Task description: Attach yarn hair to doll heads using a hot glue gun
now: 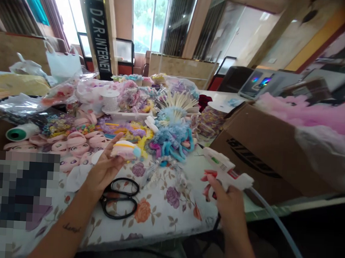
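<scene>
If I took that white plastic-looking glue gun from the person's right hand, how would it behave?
The white glue gun would probably feel stiff, as its body looks hard. The long, pale, tube-like strand at its rear would likely swing or tug. Set down, it might tip over, since its barrel looks narrow.

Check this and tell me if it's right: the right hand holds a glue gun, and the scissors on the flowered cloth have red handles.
Wrong colour: in the head view, the scissors on the flowered cloth are black-handled. The right hand does hold a glue gun.
</scene>
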Action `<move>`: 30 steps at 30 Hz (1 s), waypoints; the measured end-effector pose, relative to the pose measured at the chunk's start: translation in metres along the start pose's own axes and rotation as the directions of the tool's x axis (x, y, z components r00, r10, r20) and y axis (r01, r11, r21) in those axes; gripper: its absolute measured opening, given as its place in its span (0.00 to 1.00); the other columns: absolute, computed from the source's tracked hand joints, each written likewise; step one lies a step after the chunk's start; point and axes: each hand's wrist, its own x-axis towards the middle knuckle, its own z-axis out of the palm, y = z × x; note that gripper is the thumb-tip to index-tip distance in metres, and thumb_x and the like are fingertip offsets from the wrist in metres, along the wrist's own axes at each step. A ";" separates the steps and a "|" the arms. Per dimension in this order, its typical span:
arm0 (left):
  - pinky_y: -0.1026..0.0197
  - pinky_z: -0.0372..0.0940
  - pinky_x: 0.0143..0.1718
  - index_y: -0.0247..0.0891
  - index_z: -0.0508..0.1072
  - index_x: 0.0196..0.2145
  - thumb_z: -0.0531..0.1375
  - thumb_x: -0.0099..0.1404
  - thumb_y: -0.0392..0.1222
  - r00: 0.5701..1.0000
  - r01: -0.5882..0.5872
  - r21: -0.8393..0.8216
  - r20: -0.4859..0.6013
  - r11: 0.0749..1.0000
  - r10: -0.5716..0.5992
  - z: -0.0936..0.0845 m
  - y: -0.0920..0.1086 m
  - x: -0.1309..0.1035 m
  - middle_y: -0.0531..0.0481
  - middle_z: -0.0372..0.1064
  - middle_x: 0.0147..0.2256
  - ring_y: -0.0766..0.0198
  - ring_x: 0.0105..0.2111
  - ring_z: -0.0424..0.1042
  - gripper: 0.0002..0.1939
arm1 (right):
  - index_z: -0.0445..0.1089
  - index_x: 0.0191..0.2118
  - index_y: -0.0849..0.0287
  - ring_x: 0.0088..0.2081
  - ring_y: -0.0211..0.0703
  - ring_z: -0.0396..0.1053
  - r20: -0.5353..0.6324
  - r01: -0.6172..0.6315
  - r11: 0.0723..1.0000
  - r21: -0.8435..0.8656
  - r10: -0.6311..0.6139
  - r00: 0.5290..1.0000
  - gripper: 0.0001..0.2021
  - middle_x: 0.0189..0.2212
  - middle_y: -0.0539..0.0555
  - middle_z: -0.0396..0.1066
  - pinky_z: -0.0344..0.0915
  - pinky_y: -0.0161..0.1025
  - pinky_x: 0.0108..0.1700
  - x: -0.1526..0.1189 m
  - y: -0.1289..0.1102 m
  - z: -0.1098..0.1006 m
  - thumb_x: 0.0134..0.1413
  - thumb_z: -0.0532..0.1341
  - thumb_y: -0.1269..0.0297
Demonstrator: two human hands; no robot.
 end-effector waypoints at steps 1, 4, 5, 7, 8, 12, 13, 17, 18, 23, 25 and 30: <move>0.68 0.69 0.44 0.46 0.66 0.55 0.65 0.50 0.26 1.000 0.003 -0.045 -0.022 0.999 -0.004 0.000 0.002 0.000 0.51 0.72 0.44 0.66 0.42 0.73 0.35 | 0.75 0.37 0.64 0.15 0.38 0.62 -0.030 0.029 0.997 -0.072 -0.032 0.999 0.18 0.14 0.49 0.68 0.61 0.36 0.20 0.013 0.005 -0.012 0.47 0.63 0.53; 0.66 0.71 0.44 0.46 0.69 0.51 0.64 0.51 0.24 0.996 -0.015 -0.145 -0.094 0.989 0.001 -0.003 0.004 0.001 0.52 0.75 0.41 0.64 0.42 0.74 0.31 | 0.75 0.34 0.62 0.15 0.42 0.65 -0.102 -0.035 0.942 -0.333 0.001 0.995 0.16 0.16 0.53 0.71 0.63 0.38 0.20 0.052 0.023 -0.047 0.47 0.61 0.53; 0.66 0.71 0.44 0.46 0.70 0.50 0.63 0.51 0.23 0.993 -0.022 -0.166 -0.119 0.986 0.002 -0.005 0.004 0.002 0.53 0.75 0.39 0.64 0.42 0.75 0.30 | 0.75 0.32 0.61 0.15 0.43 0.67 -0.109 -0.059 0.907 -0.416 0.014 0.994 0.15 0.16 0.54 0.72 0.63 0.38 0.19 0.064 0.029 -0.055 0.47 0.60 0.53; 0.65 0.72 0.42 0.45 0.72 0.46 0.63 0.51 0.22 0.987 -0.034 -0.186 -0.163 0.982 0.003 -0.007 0.004 0.004 0.54 0.76 0.35 0.63 0.40 0.76 0.27 | 0.74 0.29 0.60 0.18 0.47 0.70 -0.082 -0.047 0.837 -0.546 0.002 0.997 0.13 0.18 0.56 0.73 0.65 0.39 0.22 0.087 0.038 -0.066 0.47 0.59 0.55; 0.65 0.73 0.42 0.44 0.72 0.44 0.63 0.51 0.21 0.984 -0.036 -0.188 -0.179 0.982 0.002 -0.008 0.004 0.004 0.54 0.75 0.33 0.63 0.39 0.76 0.25 | 0.73 0.27 0.60 0.21 0.49 0.72 -0.074 -0.036 0.819 -0.572 -0.008 0.997 0.12 0.19 0.58 0.74 0.66 0.40 0.25 0.096 0.040 -0.067 0.47 0.59 0.56; 0.65 0.74 0.39 0.42 0.73 0.37 0.63 0.51 0.21 0.978 -0.034 -0.183 -0.209 0.983 -0.005 -0.009 0.006 0.004 0.56 0.73 0.27 0.63 0.37 0.77 0.19 | 0.74 0.31 0.61 0.37 0.55 0.74 -0.017 0.043 0.784 -0.620 -0.068 0.998 0.13 0.29 0.60 0.76 0.67 0.42 0.37 0.126 0.044 -0.060 0.45 0.59 0.57; 0.64 0.74 0.39 0.41 0.73 0.37 0.63 0.51 0.22 0.978 -0.034 -0.179 -0.211 0.983 -0.005 -0.009 0.006 0.004 0.56 0.73 0.27 0.62 0.37 0.77 0.19 | 0.75 0.33 0.61 0.39 0.55 0.74 0.004 0.062 0.776 -0.627 -0.076 0.997 0.13 0.30 0.60 0.77 0.66 0.42 0.39 0.130 0.044 -0.057 0.45 0.60 0.57; 0.64 0.74 0.40 0.41 0.73 0.38 0.64 0.51 0.22 0.980 -0.033 -0.161 -0.197 0.986 0.000 -0.007 0.006 0.005 0.55 0.73 0.28 0.64 0.35 0.77 0.19 | 0.75 0.36 0.62 0.38 0.53 0.73 0.048 0.092 0.748 -0.657 -0.080 0.996 0.15 0.31 0.60 0.77 0.66 0.40 0.38 0.142 0.049 -0.047 0.47 0.59 0.57; 0.64 0.74 0.40 0.41 0.73 0.37 0.64 0.51 0.22 0.981 -0.034 -0.163 -0.192 0.986 0.002 -0.007 0.006 0.006 0.56 0.73 0.28 0.65 0.34 0.77 0.19 | 0.75 0.37 0.62 0.38 0.53 0.73 0.045 0.091 0.741 -0.666 -0.082 0.996 0.16 0.32 0.60 0.76 0.65 0.40 0.38 0.142 0.051 -0.046 0.47 0.59 0.57; 0.64 0.73 0.41 0.38 0.73 0.32 0.64 0.52 0.24 0.989 -0.031 -0.176 -0.147 0.984 0.005 -0.009 0.005 0.007 0.55 0.75 0.28 0.67 0.32 0.76 0.12 | 0.74 0.40 0.65 0.37 0.55 0.74 0.012 0.055 0.708 -0.704 -0.065 0.998 0.19 0.33 0.63 0.76 0.65 0.41 0.37 0.136 0.056 -0.046 0.49 0.58 0.55; 0.64 0.73 0.41 0.38 0.74 0.35 0.64 0.53 0.24 0.992 -0.026 -0.159 -0.127 0.987 0.006 -0.009 0.005 0.008 0.54 0.75 0.29 0.67 0.33 0.76 0.14 | 0.73 0.44 0.66 0.38 0.55 0.74 0.002 0.046 0.700 -0.713 -0.063 0.998 0.21 0.35 0.65 0.76 0.65 0.42 0.37 0.131 0.056 -0.046 0.49 0.57 0.55; 0.66 0.72 0.39 0.41 0.71 0.47 0.64 0.53 0.25 0.994 -0.018 -0.109 -0.105 0.994 0.007 -0.007 0.006 0.007 0.52 0.76 0.34 0.67 0.33 0.76 0.24 | 0.69 0.52 0.64 0.42 0.56 0.73 0.014 0.066 0.684 -0.726 -0.082 0.997 0.24 0.41 0.64 0.76 0.65 0.43 0.41 0.109 0.052 -0.052 0.51 0.56 0.56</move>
